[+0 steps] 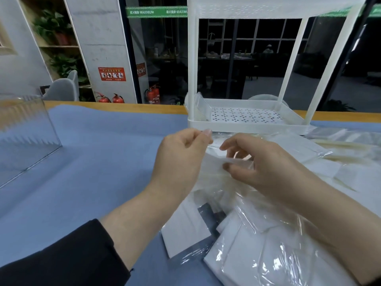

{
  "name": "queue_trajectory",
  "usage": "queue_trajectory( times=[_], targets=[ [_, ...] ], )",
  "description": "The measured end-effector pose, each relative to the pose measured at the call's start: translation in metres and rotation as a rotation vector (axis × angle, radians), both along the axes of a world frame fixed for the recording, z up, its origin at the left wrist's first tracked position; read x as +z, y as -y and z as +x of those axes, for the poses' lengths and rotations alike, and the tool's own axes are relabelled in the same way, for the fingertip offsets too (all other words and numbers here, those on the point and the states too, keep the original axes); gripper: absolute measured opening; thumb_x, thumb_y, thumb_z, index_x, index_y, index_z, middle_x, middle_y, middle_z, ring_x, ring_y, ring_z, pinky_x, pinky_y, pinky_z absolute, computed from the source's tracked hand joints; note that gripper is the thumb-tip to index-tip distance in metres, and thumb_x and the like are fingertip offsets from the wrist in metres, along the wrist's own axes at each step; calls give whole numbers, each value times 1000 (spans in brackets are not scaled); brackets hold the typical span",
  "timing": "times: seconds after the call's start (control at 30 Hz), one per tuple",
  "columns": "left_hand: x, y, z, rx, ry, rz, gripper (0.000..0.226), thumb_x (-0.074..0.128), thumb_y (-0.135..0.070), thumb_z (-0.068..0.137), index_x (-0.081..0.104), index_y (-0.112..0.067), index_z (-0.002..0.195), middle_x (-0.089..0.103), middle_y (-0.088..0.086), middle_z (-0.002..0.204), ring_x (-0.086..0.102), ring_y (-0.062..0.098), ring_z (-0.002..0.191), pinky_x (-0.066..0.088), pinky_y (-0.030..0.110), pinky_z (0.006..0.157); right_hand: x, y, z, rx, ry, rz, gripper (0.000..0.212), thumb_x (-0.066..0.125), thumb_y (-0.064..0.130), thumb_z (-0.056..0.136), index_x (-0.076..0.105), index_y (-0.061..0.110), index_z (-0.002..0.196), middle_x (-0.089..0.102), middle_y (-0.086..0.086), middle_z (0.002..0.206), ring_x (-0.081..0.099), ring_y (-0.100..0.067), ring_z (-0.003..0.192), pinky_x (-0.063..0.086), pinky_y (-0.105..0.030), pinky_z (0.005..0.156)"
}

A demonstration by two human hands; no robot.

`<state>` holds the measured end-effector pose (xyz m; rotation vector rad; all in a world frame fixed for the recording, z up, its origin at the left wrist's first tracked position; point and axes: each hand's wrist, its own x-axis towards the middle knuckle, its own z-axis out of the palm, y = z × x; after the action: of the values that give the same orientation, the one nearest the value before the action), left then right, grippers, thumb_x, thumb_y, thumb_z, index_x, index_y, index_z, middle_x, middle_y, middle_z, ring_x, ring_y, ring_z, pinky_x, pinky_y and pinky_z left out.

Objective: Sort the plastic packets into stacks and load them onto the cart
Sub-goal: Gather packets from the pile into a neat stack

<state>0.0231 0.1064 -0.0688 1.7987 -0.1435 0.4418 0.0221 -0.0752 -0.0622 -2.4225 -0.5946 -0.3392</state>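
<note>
A clear plastic packet (214,162) is held above the table between both hands. My left hand (179,159) pinches its upper left edge with thumb and fingers. My right hand (261,168) pinches its right side, fingers curled around the film. Below them lies a loose pile of clear and white packets (257,244) spreading to the right. The white cart (245,122) stands just beyond the hands, with a perforated lower shelf. A few clear packets (201,106) lean upright against the left corner of that shelf.
A blue cloth (99,162) covers the table. A clear acrylic box (24,129) stands at the left. More packets (340,153) lie at the right, beside the cart. The table's wooden far edge runs behind the cart, with a glass wall beyond.
</note>
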Motion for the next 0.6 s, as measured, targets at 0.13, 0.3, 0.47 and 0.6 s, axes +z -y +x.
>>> queue_trajectory(
  times=[0.13,0.3,0.47,0.6],
  targets=[
    [-3,-3,10,14,-95,-69,36,51,-37,105,73,-18,84,74,-2,83,60,2,71,47,25,66,-5,2,5,-21,-17,105,30,73,29,86,54,47,102,59,27,99,55,4,97,39,-8,73],
    [-9,2,10,-99,-108,27,32,44,-38,107,71,-24,95,75,-7,86,62,6,77,46,27,68,-12,-3,7,10,-55,101,42,71,18,86,53,49,107,60,24,102,59,0,96,46,-22,75],
    [-4,-6,8,-310,-60,211,15,60,-43,97,63,-37,111,66,-17,102,60,-4,91,47,15,78,-4,0,3,-14,16,300,41,68,7,86,58,43,101,64,16,94,60,-5,80,45,-15,67],
    [-3,-19,14,-277,-15,383,6,69,-29,95,66,-33,97,51,-20,59,45,2,54,37,23,57,4,3,6,-49,28,318,36,73,16,89,58,44,104,64,15,95,60,-4,86,49,-21,80]
  ],
)
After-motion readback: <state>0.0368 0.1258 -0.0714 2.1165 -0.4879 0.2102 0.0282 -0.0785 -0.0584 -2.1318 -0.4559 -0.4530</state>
